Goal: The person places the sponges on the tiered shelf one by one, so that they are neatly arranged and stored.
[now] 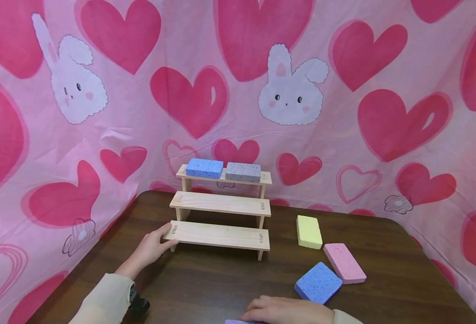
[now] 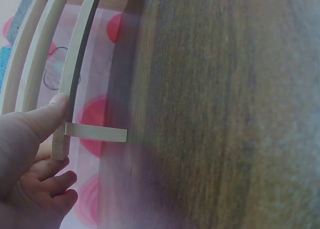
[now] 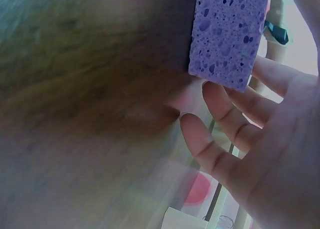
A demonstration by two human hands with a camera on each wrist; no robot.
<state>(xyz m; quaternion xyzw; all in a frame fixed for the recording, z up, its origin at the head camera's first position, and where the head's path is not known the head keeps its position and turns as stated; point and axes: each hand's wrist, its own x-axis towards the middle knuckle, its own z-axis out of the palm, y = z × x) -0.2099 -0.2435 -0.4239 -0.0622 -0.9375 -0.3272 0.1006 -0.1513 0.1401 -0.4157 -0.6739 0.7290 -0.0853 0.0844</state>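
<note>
Sponges (image 1: 319,282): six, two on three-shelf stand (image 1: 222,204), one by right fingers (image 3: 227,115).

Dressed in pale cream, with a plain long left sleeve (image 1: 104,299) near the left edge of the tabletop (image 1: 222,274), loose and softly creased at the cuff (image 1: 122,281). Carries a small black device (image 1: 138,303) at the left wrist. Wears a matching right sleeve (image 1: 345,317), partly in view, well in from the tabletop's right edge. Bare-skinned at left hand (image 1: 153,245) and right hand (image 1: 288,311).
</note>
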